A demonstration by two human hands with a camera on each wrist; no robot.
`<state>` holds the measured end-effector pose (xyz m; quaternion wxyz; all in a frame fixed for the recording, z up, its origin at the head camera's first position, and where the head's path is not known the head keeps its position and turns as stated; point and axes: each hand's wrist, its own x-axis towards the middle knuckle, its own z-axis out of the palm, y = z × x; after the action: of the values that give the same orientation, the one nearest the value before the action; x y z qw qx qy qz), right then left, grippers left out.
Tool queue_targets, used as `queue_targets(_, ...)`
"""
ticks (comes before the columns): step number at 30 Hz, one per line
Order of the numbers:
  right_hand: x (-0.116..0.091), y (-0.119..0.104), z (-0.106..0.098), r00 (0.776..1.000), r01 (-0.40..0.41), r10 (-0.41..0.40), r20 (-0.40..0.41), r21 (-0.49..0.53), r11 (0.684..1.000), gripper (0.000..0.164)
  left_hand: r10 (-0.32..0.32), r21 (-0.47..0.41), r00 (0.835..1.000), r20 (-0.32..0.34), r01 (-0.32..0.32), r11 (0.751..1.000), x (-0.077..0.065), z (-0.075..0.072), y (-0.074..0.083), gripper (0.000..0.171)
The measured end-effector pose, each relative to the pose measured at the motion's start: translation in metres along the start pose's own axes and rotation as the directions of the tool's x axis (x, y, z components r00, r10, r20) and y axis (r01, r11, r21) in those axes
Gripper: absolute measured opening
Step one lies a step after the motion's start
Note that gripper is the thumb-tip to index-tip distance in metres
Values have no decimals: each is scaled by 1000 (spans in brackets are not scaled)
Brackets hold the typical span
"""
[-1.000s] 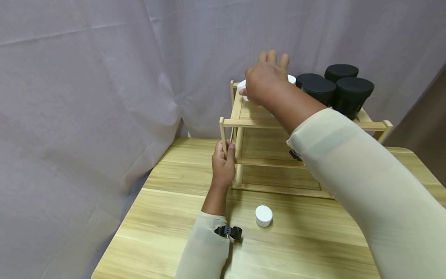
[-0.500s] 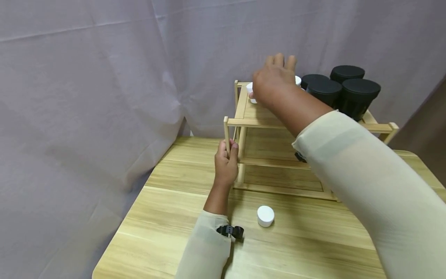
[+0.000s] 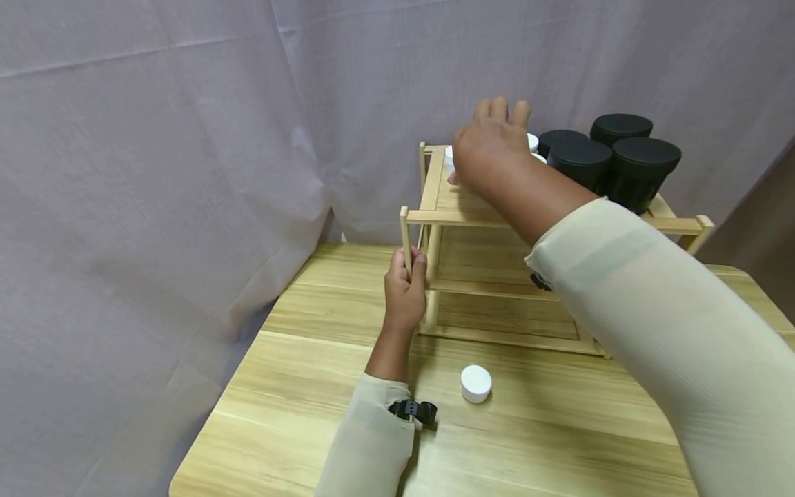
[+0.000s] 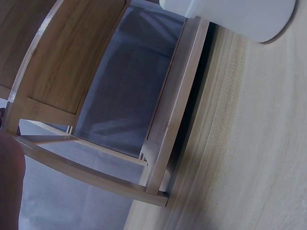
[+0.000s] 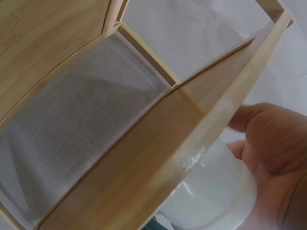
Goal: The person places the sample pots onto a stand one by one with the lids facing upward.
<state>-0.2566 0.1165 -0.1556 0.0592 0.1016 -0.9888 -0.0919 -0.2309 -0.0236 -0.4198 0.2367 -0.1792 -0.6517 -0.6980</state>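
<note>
In the head view, my left hand [image 3: 405,293] grips the left front post [image 3: 406,238] of a light wooden rack [image 3: 459,219]. My right hand [image 3: 493,153] is over the left part of the rack's top shelf. Its thumb is low beside a small white jar [image 3: 450,160], and three fingers point up. The right wrist view shows a white jar [image 5: 213,191] right by the hand, and the thumb and another finger reach in behind the shelf edge. The hand's back hides the pinch from above. Other white lids [image 3: 533,142] peek out to its right.
Several black-lidded jars [image 3: 646,155] crowd the right of the top shelf. Another white jar [image 3: 476,384] stands on the wooden table [image 3: 298,386] before the rack. A grey curtain [image 3: 186,172] hangs behind and to the left.
The right hand and the white jar beside its thumb have shifted slightly right along the top shelf. The left hand keeps its hold on the post. The head view has turned a little.
</note>
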Motion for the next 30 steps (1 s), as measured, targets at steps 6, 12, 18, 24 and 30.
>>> queue_targets(6,-7,2,-1,998,-15,16,-66,12,1000,101,-10,6,1000,-1,10,1000,0,1,0,15)
queue_targets(12,-17,-7,-1,982,-3,13,-187,55,998,110,-2,25,1000,10,2,1000,0,-1,-1,16)
queue_targets(18,-27,-23,-3,942,50,-27,-333,60,997,105,16,46,1000,8,-16,999,1,-7,-2,16)
queue_targets(24,-41,-28,2,861,129,-77,-502,70,989,98,20,33,1000,22,-21,999,0,-8,-1,16)
queue_targets(30,-56,-25,21,766,260,-158,-623,76,962,88,21,26,1000,5,-21,999,1,-7,0,16)
